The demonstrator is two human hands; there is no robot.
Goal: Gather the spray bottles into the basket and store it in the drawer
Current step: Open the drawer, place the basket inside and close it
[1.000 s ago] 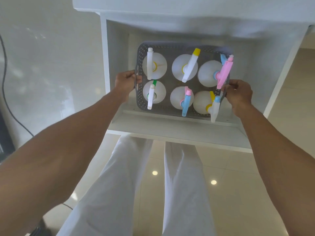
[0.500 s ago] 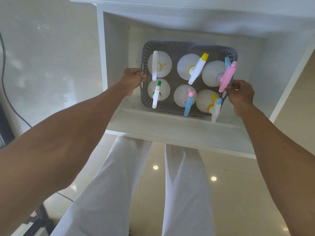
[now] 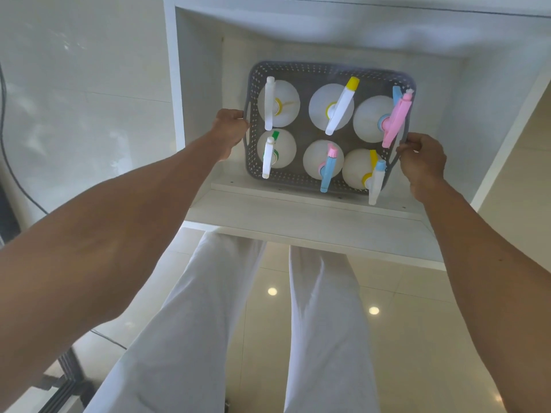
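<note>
A grey perforated basket (image 3: 328, 68) sits low inside the open white drawer (image 3: 298, 213). It holds several white spray bottles with coloured heads, among them one with a pink trigger (image 3: 396, 120) at the right and one with a yellow nozzle (image 3: 343, 105) in the middle. My left hand (image 3: 229, 129) grips the basket's left handle. My right hand (image 3: 423, 159) grips the right handle, beside a blue and white sprayer (image 3: 376, 180) that leans over the rim.
The drawer's white side walls (image 3: 196, 99) close in on both sides of the basket. My legs in white trousers (image 3: 322, 323) stand on the glossy tiled floor below. A dark cable (image 3: 6, 144) runs down the left wall.
The basket with the bottles has moved deeper and lower into the drawer, both hands going with it. The view has shifted closer to the drawer.
</note>
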